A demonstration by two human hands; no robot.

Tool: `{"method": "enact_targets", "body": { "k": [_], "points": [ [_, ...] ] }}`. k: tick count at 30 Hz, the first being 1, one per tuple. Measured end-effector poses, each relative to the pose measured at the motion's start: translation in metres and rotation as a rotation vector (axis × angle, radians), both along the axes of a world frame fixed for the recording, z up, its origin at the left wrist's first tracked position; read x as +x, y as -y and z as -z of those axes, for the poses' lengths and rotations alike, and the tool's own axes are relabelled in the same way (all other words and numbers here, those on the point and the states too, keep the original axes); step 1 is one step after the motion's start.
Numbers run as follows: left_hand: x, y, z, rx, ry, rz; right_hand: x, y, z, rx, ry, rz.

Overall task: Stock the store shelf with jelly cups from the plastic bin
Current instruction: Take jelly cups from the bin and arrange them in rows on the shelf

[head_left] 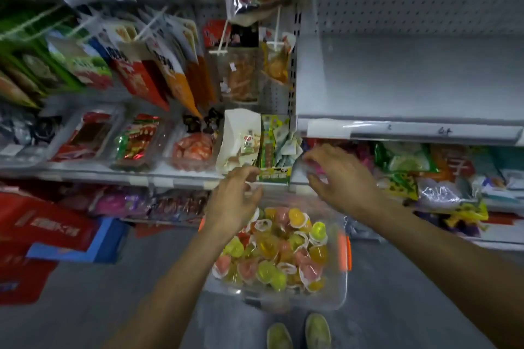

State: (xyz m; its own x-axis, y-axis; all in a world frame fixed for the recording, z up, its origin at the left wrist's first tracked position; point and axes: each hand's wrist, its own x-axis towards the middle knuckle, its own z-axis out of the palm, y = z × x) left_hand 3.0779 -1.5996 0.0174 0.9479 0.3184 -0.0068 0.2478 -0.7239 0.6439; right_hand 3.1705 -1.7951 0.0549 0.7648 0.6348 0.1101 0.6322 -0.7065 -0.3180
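The empty shelf [411, 79] fills the upper right, bare metal with a pegboard back. I judge that is where the stock goes, though a packed lower shelf [442, 178] of snack packets sits just beyond my hands.

The clear plastic bin [338, 292] stands on the floor below me, heaped with jelly cups [283, 252] in yellow, pink, orange and green. They look light and small, with thin soft walls and a foil lid on a flared rim. I'd expect them to be slick and easy to dent, so I would take each by the rim or cradle several loosely rather than squeeze.

My right hand [343, 178] is curled round a pink jelly cup [319, 168] at the lower shelf's edge. Motion blur keeps me from saying whether it carries more than one.

My left hand [235, 204] hovers above the bin's far end with fingers bent toward the thumb. A pale curve shows at the fingertips, but I cannot tell whether it is a held cup or the shelf lip.

The bin's far wall is hidden behind both hands.
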Motion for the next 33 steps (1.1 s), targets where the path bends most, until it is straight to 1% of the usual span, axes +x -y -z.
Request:
{"method": "enact_targets", "body": {
  "k": [6, 9, 12, 15, 17, 21, 23, 25, 27, 31, 33],
  "points": [
    [-0.020, -0.004, 0.135, -0.259, -0.313, -0.114, -0.011, -0.007, 0.132, -0.173, -0.448, 0.029],
    [-0.019, -0.004, 0.193, -0.355, -0.406, -0.200, -0.007, -0.009, 0.199, -0.184, -0.598, 0.152],
    [-0.007, 0.002, 0.235, -0.358, -0.430, -0.242, 0.004, -0.013, 0.250, -0.193, -0.658, 0.300],
    [0.007, 0.011, 0.268, -0.312, -0.405, -0.276, 0.012, -0.022, 0.288, -0.203, -0.649, 0.328],
    [0.014, 0.019, 0.283, -0.287, -0.395, -0.283, 0.012, -0.029, 0.306, -0.211, -0.588, 0.325],
    [0.019, 0.028, 0.302, -0.237, -0.414, -0.359, 0.008, -0.037, 0.324, -0.322, -0.435, 0.353],
    [0.020, 0.029, 0.303, -0.224, -0.375, -0.394, 0.008, -0.037, 0.328, -0.334, -0.446, 0.327],
    [0.020, 0.029, 0.299, -0.245, -0.336, -0.411, 0.008, -0.035, 0.326, -0.305, -0.510, 0.310],
    [0.017, 0.030, 0.291, -0.292, -0.311, -0.435, 0.007, -0.032, 0.318, -0.214, -0.567, 0.318],
    [0.007, 0.031, 0.259, -0.456, -0.221, -0.489, -0.001, -0.024, 0.281, 0.104, -0.773, 0.366],
    [0.004, 0.031, 0.237, -0.528, -0.192, -0.482, -0.005, -0.019, 0.260, 0.180, -0.843, 0.330]
  ]
}}
